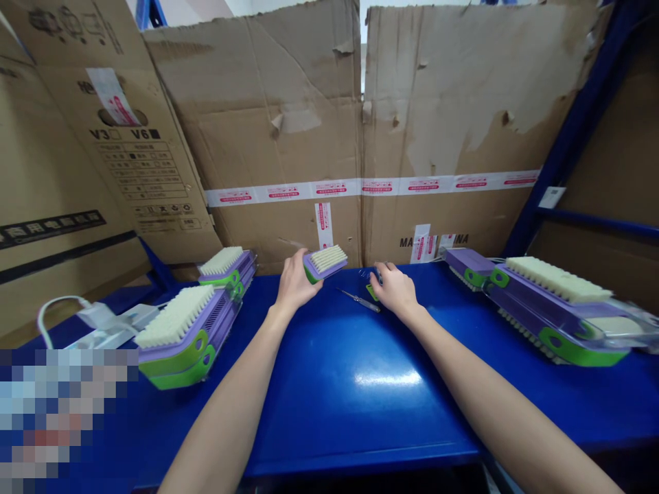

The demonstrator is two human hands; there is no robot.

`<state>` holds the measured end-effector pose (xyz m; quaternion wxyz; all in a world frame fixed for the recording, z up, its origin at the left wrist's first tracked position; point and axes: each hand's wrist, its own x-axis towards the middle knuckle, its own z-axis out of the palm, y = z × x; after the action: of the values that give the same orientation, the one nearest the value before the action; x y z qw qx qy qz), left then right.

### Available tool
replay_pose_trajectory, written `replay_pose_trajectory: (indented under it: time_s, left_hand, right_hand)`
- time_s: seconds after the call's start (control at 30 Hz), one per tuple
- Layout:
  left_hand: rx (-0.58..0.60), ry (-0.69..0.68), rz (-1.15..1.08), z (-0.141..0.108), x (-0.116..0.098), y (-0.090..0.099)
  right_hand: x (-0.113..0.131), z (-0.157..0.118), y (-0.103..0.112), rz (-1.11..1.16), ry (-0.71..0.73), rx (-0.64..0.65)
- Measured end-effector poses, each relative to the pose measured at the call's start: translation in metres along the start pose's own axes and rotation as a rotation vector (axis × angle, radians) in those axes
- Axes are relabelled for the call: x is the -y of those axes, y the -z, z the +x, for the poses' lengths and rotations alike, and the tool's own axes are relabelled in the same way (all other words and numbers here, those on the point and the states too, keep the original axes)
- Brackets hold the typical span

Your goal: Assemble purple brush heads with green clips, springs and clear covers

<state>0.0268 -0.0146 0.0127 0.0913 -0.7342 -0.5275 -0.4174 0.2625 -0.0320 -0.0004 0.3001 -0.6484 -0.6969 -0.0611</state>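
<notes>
My left hand (294, 278) is clamped on the left end of a brush block (328, 261), purple and green with pale bristles facing up; it is at the far middle of the blue table (360, 412), in front of the cardboard (283, 137). I judge it light, with a stiff, rather smooth plastic body and bristles that likely give under pressure; the sides of the body look the best hold, thumb on one and fingers on the other, off the bristles. My right hand (396, 288) is curled at a small green piece (372, 293), probably thin and light, best pinched by its edges; I cannot tell whether my fingers are closed on it.

Counting: one block in my left hand; one screwdriver (366, 303) between my hands; two stacks on the left, the near stack (182, 336) and the far stack (226, 267), each seemingly of two blocks; on the right, one near pile (556, 309), apparently two blocks, and one block beyond it (469, 264); one white power strip (118, 326) at the far left.
</notes>
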Motion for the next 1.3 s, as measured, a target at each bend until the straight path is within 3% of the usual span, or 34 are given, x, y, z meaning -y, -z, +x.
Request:
replay_pose_trajectory:
  time_s: [0.1, 0.2, 0.3, 0.4, 0.63, 0.77, 0.9, 1.0, 1.3]
  left_hand:
    - [-0.057, -0.123, -0.026, 0.002, -0.02, 0.0]
    - [-0.078, -0.208, -0.1, 0.002, -0.039, -0.001]
    - [-0.029, -0.247, -0.206, 0.001, -0.053, -0.002]
    - [0.065, -0.228, -0.324, 0.0, -0.058, -0.003]
    - [0.235, -0.066, -0.543, -0.002, -0.047, -0.008]
    - [0.26, -0.044, -0.59, -0.002, -0.047, -0.01]
    - [0.251, -0.031, -0.559, -0.001, -0.052, -0.006]
    - [0.216, -0.031, -0.536, 0.001, -0.056, -0.004]
    - [0.104, -0.03, -0.521, -0.002, -0.073, -0.009]
  right_hand:
    - [-0.002, 0.005, -0.005, 0.298, -0.078, -0.061]
    - [-0.003, 0.012, -0.006, 0.77, -0.283, -0.072]
    - [-0.002, 0.016, 0.0, 1.224, -0.456, -0.039]
    - [-0.002, 0.018, 0.004, 1.488, -0.506, 0.007]
    - [-0.007, 0.02, 0.0, 1.484, -0.631, -0.036]
    - [-0.009, 0.02, -0.001, 1.441, -0.65, -0.043]
    - [-0.012, 0.02, -0.002, 1.469, -0.653, 0.112]
    - [-0.016, 0.021, -0.004, 1.499, -0.571, 0.185]
    - [-0.019, 0.029, -0.001, 1.449, -0.548, -0.065]
